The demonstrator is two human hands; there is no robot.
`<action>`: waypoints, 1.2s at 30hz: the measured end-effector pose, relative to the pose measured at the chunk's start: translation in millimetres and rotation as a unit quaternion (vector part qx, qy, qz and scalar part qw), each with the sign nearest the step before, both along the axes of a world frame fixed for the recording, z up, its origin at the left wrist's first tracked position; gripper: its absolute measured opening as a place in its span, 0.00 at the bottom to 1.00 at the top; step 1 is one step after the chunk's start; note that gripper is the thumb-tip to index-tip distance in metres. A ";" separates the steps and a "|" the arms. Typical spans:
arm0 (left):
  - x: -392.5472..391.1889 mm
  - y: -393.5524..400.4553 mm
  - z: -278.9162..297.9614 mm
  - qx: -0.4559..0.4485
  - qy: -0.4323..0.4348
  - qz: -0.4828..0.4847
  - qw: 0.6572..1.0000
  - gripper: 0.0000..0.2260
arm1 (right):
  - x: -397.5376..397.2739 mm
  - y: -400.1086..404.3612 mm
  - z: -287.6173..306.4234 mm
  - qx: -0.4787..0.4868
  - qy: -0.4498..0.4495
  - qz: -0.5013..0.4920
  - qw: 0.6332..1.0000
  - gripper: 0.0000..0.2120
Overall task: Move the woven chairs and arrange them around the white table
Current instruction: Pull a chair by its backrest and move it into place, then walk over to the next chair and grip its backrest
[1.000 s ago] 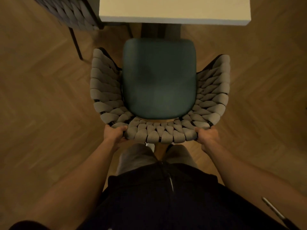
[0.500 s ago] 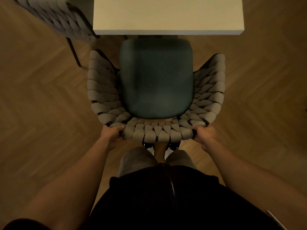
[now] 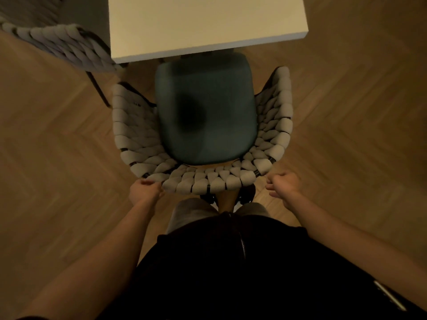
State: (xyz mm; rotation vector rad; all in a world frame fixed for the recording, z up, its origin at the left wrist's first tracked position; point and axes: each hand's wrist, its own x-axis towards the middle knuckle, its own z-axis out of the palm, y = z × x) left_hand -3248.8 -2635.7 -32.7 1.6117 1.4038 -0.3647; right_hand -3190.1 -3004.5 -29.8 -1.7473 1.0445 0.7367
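Herringbone floor; chair [image 3: 203, 125] tucked against bench [image 3: 208, 26]. My left hand [image 3: 144, 191] touches its backrest, fingers curled; right hand [image 3: 285, 184] fisted, empty. Next: another chair.

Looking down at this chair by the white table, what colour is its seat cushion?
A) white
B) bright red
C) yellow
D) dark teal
D: the seat cushion of the woven chair is dark teal, ringed by pale grey woven backrest and arms, with its front edge tucked just under the white table.
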 end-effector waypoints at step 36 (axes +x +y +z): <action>221.0 -504.4 9.6 0.026 0.033 -0.860 0.509 0.04 | -83.7 -341.6 16.8 0.022 0.018 -0.176 0.984 0.05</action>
